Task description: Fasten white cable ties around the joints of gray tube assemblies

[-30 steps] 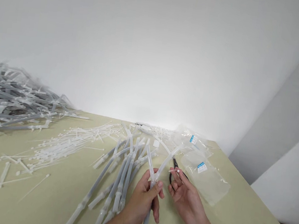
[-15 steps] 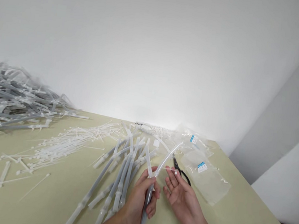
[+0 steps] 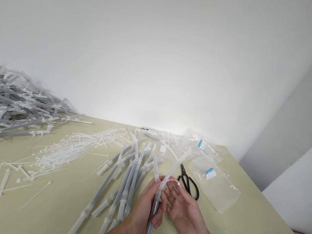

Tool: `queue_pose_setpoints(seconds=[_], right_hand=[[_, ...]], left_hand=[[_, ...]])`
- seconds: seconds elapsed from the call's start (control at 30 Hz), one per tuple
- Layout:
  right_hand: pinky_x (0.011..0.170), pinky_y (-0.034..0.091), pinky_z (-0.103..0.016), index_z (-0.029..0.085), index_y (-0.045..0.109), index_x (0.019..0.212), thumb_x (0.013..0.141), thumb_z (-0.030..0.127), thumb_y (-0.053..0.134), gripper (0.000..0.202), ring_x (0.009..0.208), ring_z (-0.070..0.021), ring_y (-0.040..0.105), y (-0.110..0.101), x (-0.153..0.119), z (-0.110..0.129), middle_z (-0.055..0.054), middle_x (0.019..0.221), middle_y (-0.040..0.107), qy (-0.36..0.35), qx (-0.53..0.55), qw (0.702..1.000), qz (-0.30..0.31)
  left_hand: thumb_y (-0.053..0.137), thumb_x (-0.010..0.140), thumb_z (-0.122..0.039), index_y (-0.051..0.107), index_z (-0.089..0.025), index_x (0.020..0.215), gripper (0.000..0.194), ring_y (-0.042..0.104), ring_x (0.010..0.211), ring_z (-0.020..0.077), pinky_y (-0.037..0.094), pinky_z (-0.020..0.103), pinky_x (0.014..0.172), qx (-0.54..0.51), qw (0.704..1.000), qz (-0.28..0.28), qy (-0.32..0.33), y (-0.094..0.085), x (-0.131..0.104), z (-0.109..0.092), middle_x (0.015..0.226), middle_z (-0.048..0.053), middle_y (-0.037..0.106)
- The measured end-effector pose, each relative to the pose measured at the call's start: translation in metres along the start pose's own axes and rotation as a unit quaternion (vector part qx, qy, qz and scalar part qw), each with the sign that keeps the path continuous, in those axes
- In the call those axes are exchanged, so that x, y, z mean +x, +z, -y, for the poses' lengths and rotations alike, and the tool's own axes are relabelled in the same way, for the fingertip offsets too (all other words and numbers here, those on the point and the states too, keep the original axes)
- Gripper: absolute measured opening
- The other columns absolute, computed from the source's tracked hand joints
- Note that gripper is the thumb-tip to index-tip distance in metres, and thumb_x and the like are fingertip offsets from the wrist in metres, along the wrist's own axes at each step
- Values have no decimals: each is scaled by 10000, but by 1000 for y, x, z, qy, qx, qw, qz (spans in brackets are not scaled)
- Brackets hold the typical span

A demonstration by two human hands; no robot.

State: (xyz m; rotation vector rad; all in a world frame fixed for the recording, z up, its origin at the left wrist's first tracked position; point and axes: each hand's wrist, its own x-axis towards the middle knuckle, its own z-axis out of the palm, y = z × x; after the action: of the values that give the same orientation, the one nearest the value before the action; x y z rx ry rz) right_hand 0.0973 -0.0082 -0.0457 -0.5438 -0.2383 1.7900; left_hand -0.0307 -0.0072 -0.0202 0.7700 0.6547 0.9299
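Note:
My left hand (image 3: 142, 210) is wrapped round a translucent Y-shaped tube (image 3: 155, 205), just below its fork. The tube's two arms point up and away, and its grey stem runs down towards me. My right hand (image 3: 185, 216) is close against it on the right, palm turned up, pinching a thin white cable tie (image 3: 176, 181) between thumb and fingers. The tie curves beside the fork; how far it goes round the tube is hidden by my fingers. Several similar tubes (image 3: 125, 185) lie just left of my left hand.
Loose white cable ties (image 3: 66, 155) are spread on the table (image 3: 55, 214). A big heap of grey tube pieces (image 3: 12, 103) is at far left. Black-handled scissors (image 3: 187, 183) lie beyond my right hand, beside clear plastic bags (image 3: 220, 197). A white wall (image 3: 157, 56) rises behind.
My right hand has moved left, against the tube, bringing the cable tie to the fork, where it now bends. More of the scissors shows. The tube has shifted slightly.

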Motion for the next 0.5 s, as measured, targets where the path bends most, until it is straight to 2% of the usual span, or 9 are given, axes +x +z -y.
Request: queue_pose_setpoints(seconds=[0.13,0.23,0.4,0.5], right_hand=[[678,494,-260,224,689,915,752,252,713,167,748,-121,633,-9,6,2,22,914,723,-9,23,997,-66],[672,491,-245,243,691,930,737,268,725,198,760,-112,632,-13,9,3,33,986,713,-19,8,996,-84],[735,483,-262,221,702,921,692,291,758,247,897,-163,618,-4,3,-2,-31,1064,685,-21,-33,999,-22],[684,471,-250,195,703,911,720,280,736,212,765,-149,605,4,-2,-8,-37,928,694,-25,-53,998,28]], left_hand=[[420,853,-549,406,-204,1248,525,280,267,40,248,166,295,-12,1000,-8,3,-2,1,2,524,-65,507],[440,861,-504,357,-223,1280,511,279,265,41,238,161,291,-21,1000,1,18,-1,0,3,528,-69,508],[508,833,-474,346,-222,1290,546,294,266,41,257,160,293,4,1000,-15,20,2,0,5,542,-65,532],[518,814,-514,358,-206,1299,596,313,265,46,241,157,286,48,998,-31,20,2,3,8,524,-69,518]])
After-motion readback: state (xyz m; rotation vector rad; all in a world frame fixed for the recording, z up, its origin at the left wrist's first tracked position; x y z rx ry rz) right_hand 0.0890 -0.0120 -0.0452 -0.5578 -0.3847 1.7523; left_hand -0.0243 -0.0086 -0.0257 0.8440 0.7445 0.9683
